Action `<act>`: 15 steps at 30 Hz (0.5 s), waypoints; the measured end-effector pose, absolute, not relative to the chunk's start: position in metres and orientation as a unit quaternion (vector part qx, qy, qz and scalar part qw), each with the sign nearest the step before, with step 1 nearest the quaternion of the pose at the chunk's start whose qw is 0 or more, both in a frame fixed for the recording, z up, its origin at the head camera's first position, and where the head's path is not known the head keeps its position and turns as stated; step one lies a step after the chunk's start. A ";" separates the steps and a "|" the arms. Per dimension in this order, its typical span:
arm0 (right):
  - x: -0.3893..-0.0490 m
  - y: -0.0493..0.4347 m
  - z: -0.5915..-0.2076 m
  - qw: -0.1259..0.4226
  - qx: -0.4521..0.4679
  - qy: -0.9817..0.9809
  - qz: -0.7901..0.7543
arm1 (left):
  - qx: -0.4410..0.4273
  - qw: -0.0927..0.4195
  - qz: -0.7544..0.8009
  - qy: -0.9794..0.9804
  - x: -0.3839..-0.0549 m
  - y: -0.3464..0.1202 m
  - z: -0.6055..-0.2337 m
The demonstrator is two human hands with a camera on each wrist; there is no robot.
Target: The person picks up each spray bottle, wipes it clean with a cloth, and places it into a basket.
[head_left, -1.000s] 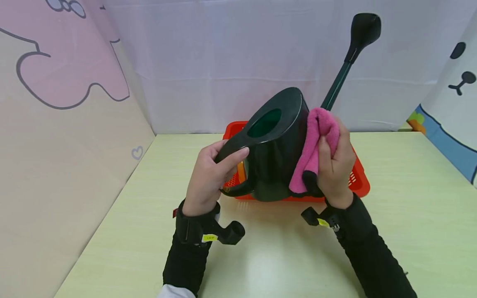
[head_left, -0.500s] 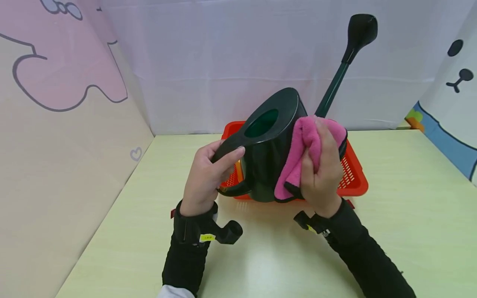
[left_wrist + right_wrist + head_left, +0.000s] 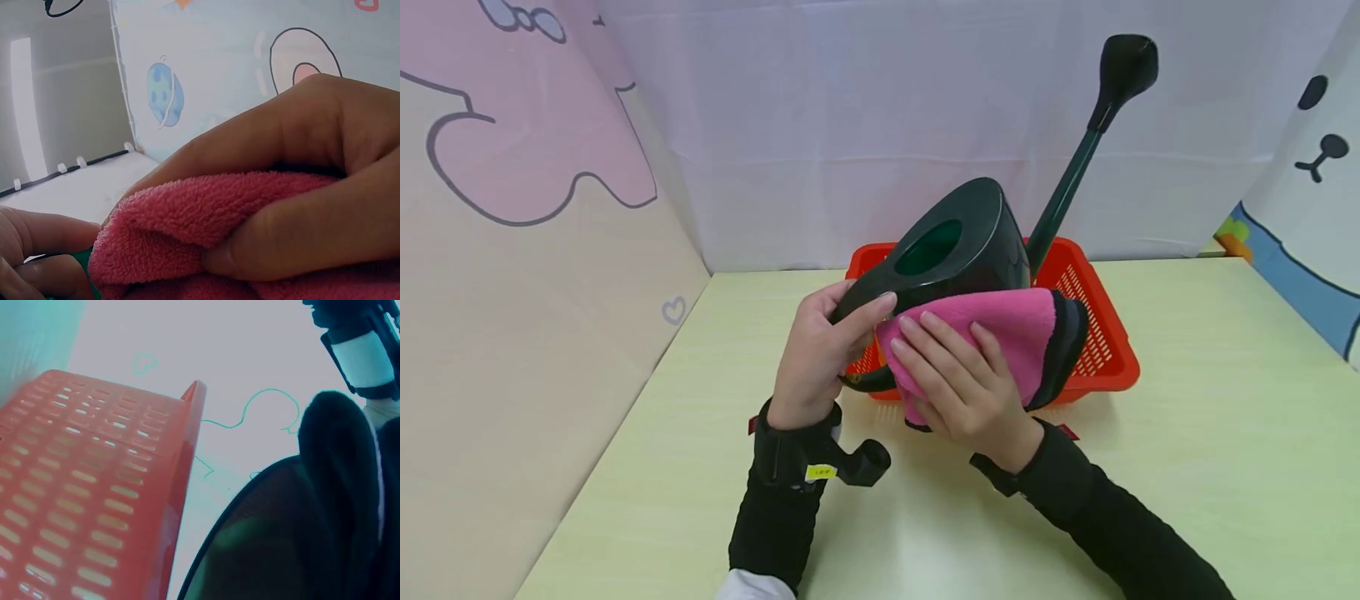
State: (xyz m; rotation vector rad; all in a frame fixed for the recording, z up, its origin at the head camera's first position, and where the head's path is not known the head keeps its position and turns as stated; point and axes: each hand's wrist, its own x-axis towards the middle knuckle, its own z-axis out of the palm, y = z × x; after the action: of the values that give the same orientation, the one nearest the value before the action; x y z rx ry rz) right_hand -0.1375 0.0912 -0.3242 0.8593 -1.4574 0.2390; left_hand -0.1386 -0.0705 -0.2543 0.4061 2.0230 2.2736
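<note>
A dark green watering can [image 3: 966, 262] is held tilted above the table, its long spout rising to the right. My left hand [image 3: 814, 358] grips the can's handle at the left, thumb on top. A pink cloth [image 3: 1011, 325] with a black edge is spread over the can's near side. My right hand [image 3: 970, 396] presses this cloth with nearly straight fingers in the head view. From the left wrist view, a fold of the cloth [image 3: 162, 215] lies between the right thumb and fingers. Dark, blurred shapes fill the right of the right wrist view.
Behind the can, a red perforated basket [image 3: 1116, 371] stands on the pale table [image 3: 662, 475]. Something orange is partly seen in it at the left. A white sheet [image 3: 820, 133] hangs at the back, with printed panels on both sides.
My right hand has moved left with the pink cloth, from the can's right side to its near side. The bunched cloth is now spread flatter. My left hand and the can are nearly still.
</note>
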 end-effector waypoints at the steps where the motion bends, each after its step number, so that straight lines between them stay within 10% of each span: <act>1: -0.138 0.092 -0.324 0.652 0.385 -0.645 0.103 | 0.133 0.035 0.739 0.659 -0.139 -0.070 -0.255; 15: -0.156 0.129 -0.293 0.606 0.258 -0.609 0.442 | 0.149 0.037 0.749 0.644 -0.143 -0.073 -0.249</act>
State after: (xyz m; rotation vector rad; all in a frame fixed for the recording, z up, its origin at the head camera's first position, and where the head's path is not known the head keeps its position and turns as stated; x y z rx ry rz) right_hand -0.1556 0.1292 -0.2929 0.5964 -1.4094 1.0219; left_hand -0.1425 -0.0726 -0.2495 0.4572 1.9779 2.2988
